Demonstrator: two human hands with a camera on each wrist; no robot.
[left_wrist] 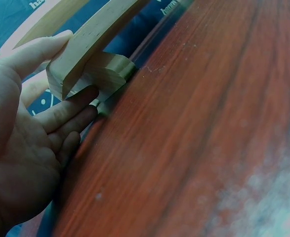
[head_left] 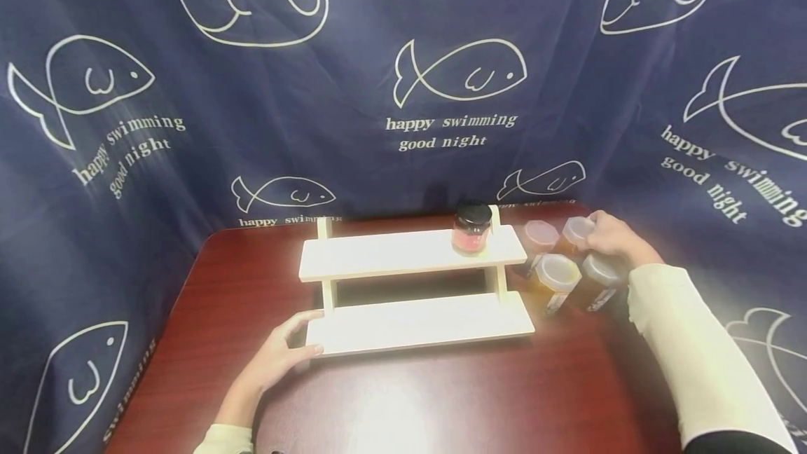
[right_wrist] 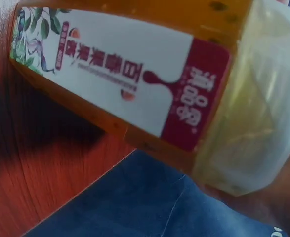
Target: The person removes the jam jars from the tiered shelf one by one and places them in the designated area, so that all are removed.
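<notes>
My left hand (head_left: 280, 354) grips the left end of the lower board of a white two-tier wooden shelf (head_left: 416, 324). In the left wrist view, its thumb lies against the board's edge (left_wrist: 93, 42) with the fingers beneath. My right hand (head_left: 614, 237) reaches to the back right, holding an amber honey jar (head_left: 575, 233) by its pale lid. Close before the right wrist view is another honey jar (right_wrist: 120, 74) with a white and dark red label, hiding most of that hand. A jar with a black lid (head_left: 471, 238) and pinkish contents stands on the upper board's right end.
Beside the shelf's right end stand more jars: one with a pinkish lid (head_left: 541, 235), one with a yellowish lid (head_left: 557, 273) and one with a pale lid (head_left: 602, 270). All are on a red-brown table (head_left: 239, 279). A dark blue curtain (head_left: 359, 111) surrounds the table's back and sides.
</notes>
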